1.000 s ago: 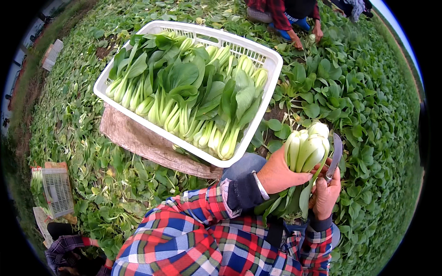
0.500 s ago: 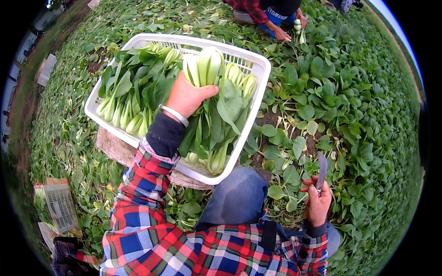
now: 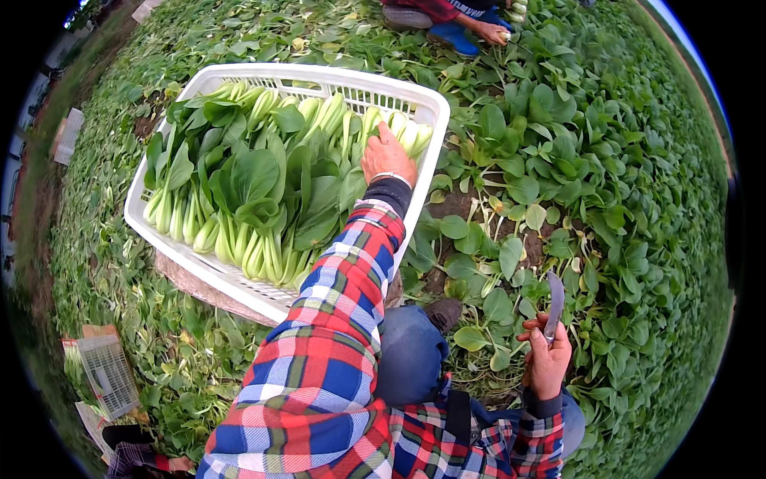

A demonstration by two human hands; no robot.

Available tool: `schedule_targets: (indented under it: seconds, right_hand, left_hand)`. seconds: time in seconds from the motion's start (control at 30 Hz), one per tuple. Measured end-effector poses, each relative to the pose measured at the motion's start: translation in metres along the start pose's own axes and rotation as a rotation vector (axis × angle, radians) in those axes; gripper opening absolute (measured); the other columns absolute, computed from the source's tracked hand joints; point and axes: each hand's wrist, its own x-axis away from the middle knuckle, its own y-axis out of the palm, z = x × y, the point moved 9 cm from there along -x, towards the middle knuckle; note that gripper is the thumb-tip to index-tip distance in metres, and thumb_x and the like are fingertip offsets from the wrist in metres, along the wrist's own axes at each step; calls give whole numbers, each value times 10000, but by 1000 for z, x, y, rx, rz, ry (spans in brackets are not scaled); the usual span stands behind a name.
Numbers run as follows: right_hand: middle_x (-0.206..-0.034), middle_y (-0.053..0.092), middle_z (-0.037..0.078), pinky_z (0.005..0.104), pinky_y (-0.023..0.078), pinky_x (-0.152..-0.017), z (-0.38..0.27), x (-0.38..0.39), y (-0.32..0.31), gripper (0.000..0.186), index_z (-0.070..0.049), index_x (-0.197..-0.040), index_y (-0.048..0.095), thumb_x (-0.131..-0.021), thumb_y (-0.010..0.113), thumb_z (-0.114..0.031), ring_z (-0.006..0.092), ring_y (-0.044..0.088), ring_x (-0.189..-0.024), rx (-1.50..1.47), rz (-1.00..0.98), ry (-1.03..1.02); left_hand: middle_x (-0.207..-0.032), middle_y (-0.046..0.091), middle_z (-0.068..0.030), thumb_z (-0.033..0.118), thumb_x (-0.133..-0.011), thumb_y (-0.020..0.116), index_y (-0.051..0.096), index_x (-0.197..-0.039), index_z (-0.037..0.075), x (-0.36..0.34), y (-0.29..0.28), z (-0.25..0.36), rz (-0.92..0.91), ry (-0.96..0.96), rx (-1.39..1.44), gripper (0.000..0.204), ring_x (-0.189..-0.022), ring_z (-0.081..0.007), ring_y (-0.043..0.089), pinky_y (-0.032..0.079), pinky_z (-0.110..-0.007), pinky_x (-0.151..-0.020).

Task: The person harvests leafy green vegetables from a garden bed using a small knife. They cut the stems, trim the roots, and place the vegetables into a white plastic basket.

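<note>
My left hand [image 3: 388,156] reaches into a white plastic crate [image 3: 431,102], its fingers bent down and closed on bok choy [image 3: 413,137] at the right end. Its fingertips are partly hidden among the stalks. Rows of bok choy fill most of the crate, pale stems toward the long sides and dark leaves [image 3: 255,180] toward the middle. Off to the right, my right hand [image 3: 549,363] is wrapped round the handle of a small knife with a curved blade [image 3: 555,297], which points upward.
Leafy bok choy plants [image 3: 550,120] grow densely on the right. A co-worker's hand [image 3: 491,32] is at the top, beside blue shoes [image 3: 455,38]. More crates [image 3: 109,374] stand at the left, near another person's hand [image 3: 182,463]. My bent knee [image 3: 411,351] is close to the crate.
My left hand has moved right and lowered from above the crate; the raised bunch it held is now down among the others. The co-worker's hands have shifted. My right hand stays on the knife.
</note>
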Motion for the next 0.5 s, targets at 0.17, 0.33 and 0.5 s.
schedule_targets:
  seconds: [0.17, 0.33, 0.5]
  right_hand:
    - [-873, 581, 87, 151, 366, -438, 2, -3, -2, 262, -1, -1031, 469, -790, 546, -70, 118, 575, -663, -6, 0, -8]
    - [-872, 580, 86, 152, 370, -443, 3, -4, 0, 268, 1, -1035, 468, -792, 548, -78, 117, 575, -668, 7, -15, -9]
    - [-871, 580, 83, 151, 370, -445, -2, -6, -7, 274, -3, -1040, 468, -791, 551, -83, 115, 574, -668, 42, 14, -17]
  left_hand:
    - [-1028, 479, -198, 202, -639, 645, 257, -1210, 48, -4, 1, 3, -111, 77, 106, 707, -966, -333, 483, 390, -379, -831]
    - [-976, 545, -208, 226, -663, 618, 370, -1150, -2, -14, -1, -5, -215, 113, 174, 592, -913, -324, 532, 410, -363, -814]
    - [-898, 594, -92, 152, -702, 604, 499, -1042, -9, -46, -11, -12, -516, 173, 477, 391, -813, -179, 559, 425, -278, -758]
